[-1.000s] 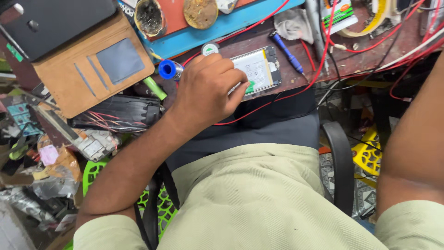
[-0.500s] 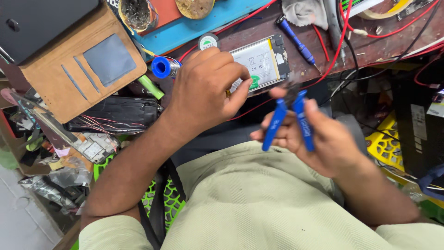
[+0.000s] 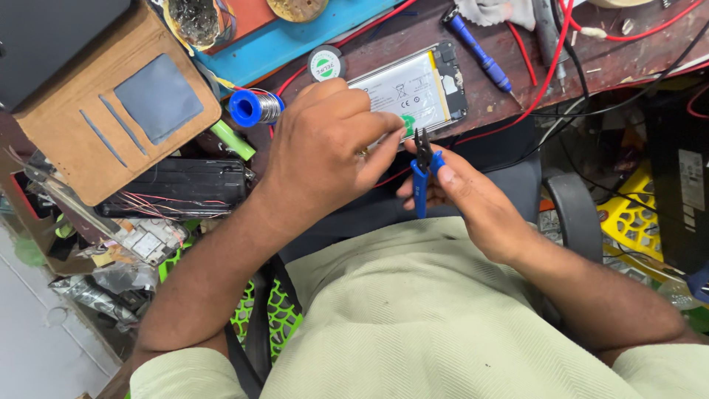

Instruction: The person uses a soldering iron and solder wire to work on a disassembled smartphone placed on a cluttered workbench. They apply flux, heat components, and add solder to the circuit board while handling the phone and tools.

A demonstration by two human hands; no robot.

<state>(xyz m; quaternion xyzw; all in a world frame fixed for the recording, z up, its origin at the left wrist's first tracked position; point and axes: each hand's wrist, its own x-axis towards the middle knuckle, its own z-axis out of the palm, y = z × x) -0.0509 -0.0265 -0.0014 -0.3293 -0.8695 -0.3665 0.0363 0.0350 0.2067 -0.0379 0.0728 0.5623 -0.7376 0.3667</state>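
My left hand (image 3: 325,148) rests with curled fingers on the near end of an opened phone (image 3: 413,89) showing its white battery, at the edge of the brown workbench (image 3: 628,52). What its fingertips pinch is hidden. My right hand (image 3: 461,196) grips blue-handled cutting pliers (image 3: 422,166), whose dark jaws point up to the left fingertips beside a red wire (image 3: 546,74). A blue solder spool (image 3: 251,107) lies just left of the left hand.
A brown wallet case (image 3: 111,111) lies at left, with a black device with loose wires (image 3: 177,188) below it. A blue screwdriver (image 3: 480,52), a round solder tin (image 3: 326,64) and a blue mat (image 3: 295,37) sit on the bench. A yellow crate (image 3: 635,214) stands at right.
My right hand came into view with the blue pliers, then moved left and up until the jaws met my left fingertips. The pliers' handles closed together. My left hand stayed on the phone.
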